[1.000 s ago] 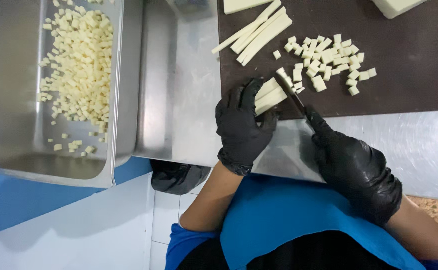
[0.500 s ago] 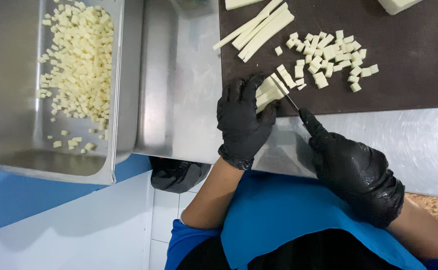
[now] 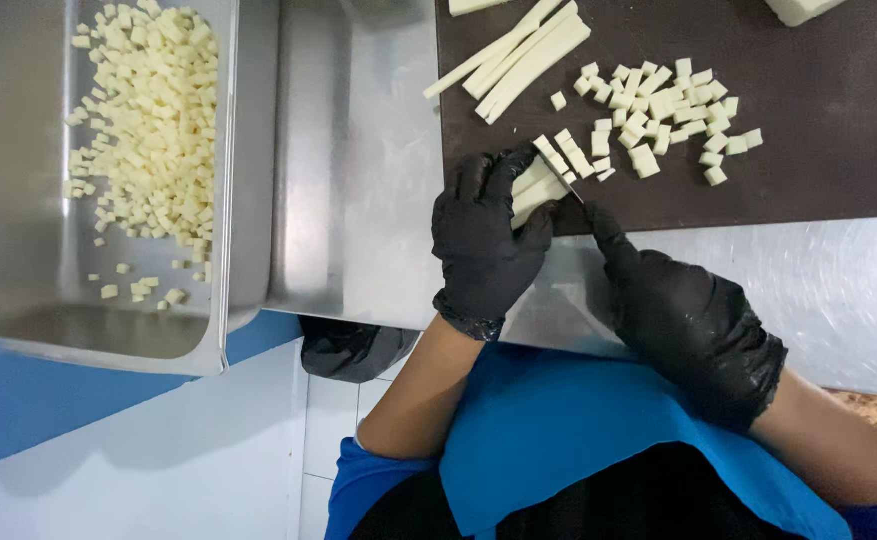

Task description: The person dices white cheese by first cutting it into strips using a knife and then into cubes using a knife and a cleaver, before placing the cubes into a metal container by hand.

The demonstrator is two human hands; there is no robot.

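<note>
Left hand [image 3: 486, 240] in a black glove pins the pale soft cheese sticks [image 3: 538, 185] mid-frame on the dark cutting board [image 3: 808, 190], right hand [image 3: 693, 325] gripping a thin knife [image 3: 570, 190]; probably squishy, slippery stuff, best held near the cut end.

My left hand [image 3: 486, 245], black-gloved, presses down with curled fingers mid-frame; my right hand [image 3: 693, 325] stays fisted, lower right.

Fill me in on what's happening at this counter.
A person in black gloves is dicing pale cheese on a dark cutting board. The left hand pins a bundle of pale cheese strips, while the right hand works a knife, mostly hidden, against them. A pile of cut cubes lies beyond, longer uncut strips wait nearby, and a steel pan holds more cubes.
</note>
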